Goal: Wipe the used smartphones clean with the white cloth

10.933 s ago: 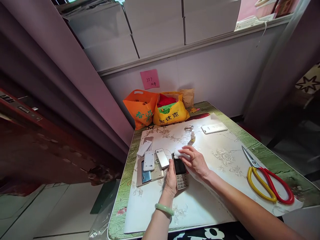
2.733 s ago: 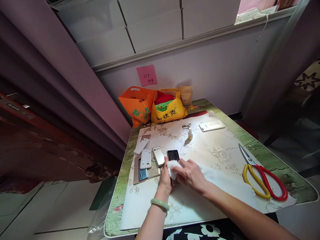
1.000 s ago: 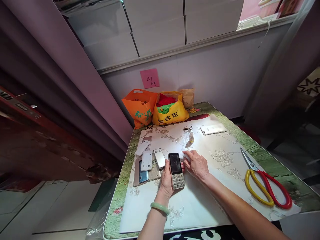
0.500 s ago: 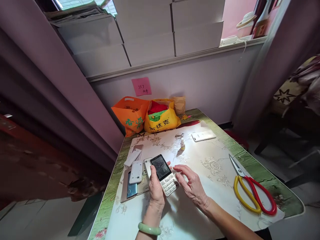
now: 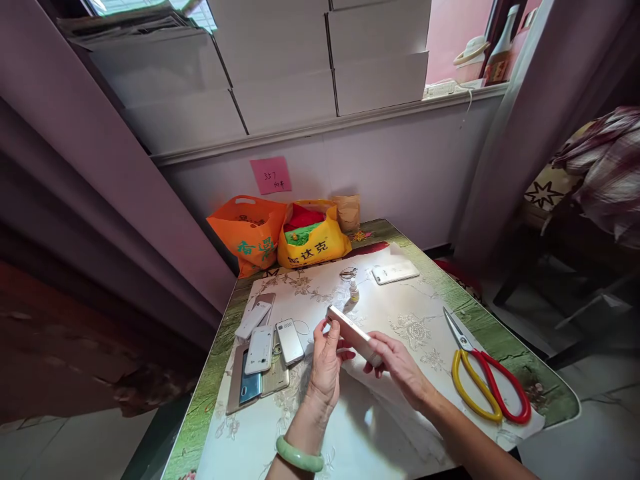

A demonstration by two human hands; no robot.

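Tilted on its edge above the table is a keypad mobile phone point(image 5: 351, 333), its side and pale back turned toward me. My left hand point(image 5: 325, 363) grips its upper end, thumb along the near side. The lower end is between the thumb and fingers of my right hand point(image 5: 395, 363). Its screen and keys are hidden. Left of my hands lies a group of phones: a silver phone point(image 5: 290, 341), a white phone point(image 5: 259, 349), a smaller white phone point(image 5: 253, 320) and a blue phone point(image 5: 251, 385) among them. A small dropper bottle point(image 5: 354, 291) stands beyond the held phone.
Large scissors point(image 5: 483, 373) with yellow and red handles lie at the right. A white smartphone point(image 5: 395, 271) lies farther back, near a thin coil point(image 5: 348, 273). An orange bag point(image 5: 247, 233) and a yellow bag point(image 5: 315, 240) stand against the wall on the table point(image 5: 545, 380).
The keypad phone has been turned from face-up onto its edge, screen out of sight. My right hand has closed on its lower end. The view has shifted slightly.
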